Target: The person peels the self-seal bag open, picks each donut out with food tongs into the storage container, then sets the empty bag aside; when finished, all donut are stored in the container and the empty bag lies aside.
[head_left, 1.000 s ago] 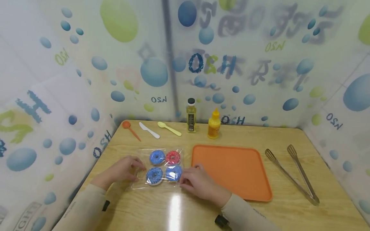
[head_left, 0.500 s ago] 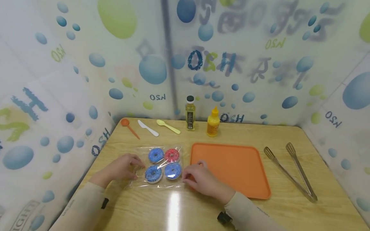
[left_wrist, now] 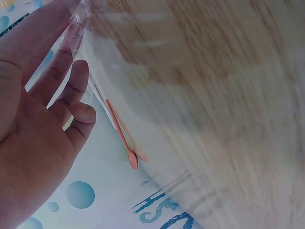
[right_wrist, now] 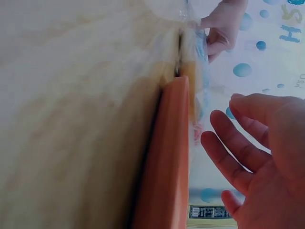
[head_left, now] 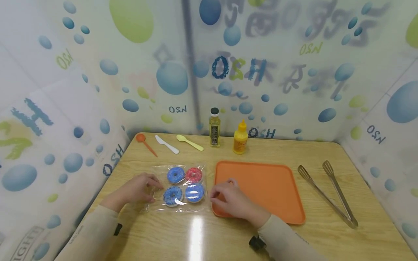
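Note:
A clear plastic pack (head_left: 159, 207) lies on the table, with three blue donuts (head_left: 172, 196) and one red donut (head_left: 193, 175) inside. At its left end is my left hand (head_left: 138, 189), thumb and finger apart in the head view. In the left wrist view, crinkled plastic (left_wrist: 80, 21) meets that hand's fingertips. My right hand (head_left: 233, 199) hovers over the near left corner of an orange tray (head_left: 264, 188), just right of the pack. Its fingers are loosely bent and hold nothing, beside the tray's rim in the right wrist view.
Along the back lie an orange spoon (head_left: 141, 138), a white knife (head_left: 167, 144) and a yellow spoon (head_left: 190, 143). An oil bottle (head_left: 214, 127) and a yellow squeeze bottle (head_left: 240, 139) stand behind the tray. Metal tongs (head_left: 339, 197) lie spread at the right. Patterned walls enclose the table.
My right hand has moved right, away from the pack's right end and over the tray's corner. The left hand stays at the pack's left end. The head view has shifted slightly.

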`<action>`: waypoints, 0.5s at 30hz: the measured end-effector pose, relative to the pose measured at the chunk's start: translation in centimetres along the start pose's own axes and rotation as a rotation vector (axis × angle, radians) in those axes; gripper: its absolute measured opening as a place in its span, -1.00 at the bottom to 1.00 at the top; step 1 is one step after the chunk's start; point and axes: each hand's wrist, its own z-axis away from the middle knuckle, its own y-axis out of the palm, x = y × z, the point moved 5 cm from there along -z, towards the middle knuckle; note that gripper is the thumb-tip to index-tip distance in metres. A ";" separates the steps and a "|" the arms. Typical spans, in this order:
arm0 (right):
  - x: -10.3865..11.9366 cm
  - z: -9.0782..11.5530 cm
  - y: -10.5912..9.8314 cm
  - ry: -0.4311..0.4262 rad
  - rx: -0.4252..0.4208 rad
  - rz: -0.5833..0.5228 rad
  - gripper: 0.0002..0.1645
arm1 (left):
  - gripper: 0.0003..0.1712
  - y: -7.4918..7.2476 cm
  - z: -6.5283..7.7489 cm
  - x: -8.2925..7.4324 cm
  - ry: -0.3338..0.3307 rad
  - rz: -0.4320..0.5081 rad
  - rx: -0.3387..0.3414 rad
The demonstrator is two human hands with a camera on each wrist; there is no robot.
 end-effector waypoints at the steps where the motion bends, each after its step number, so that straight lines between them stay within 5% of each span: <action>1: 0.0 -0.2 -0.1 0.003 -0.001 0.000 -0.94 | -0.49 0.0 0.0 0.0 -0.001 0.000 0.000; 15: 0.8 -3.2 0.5 -0.059 0.037 0.044 -0.73 | -0.51 -0.2 0.1 -0.5 0.038 -0.026 -0.002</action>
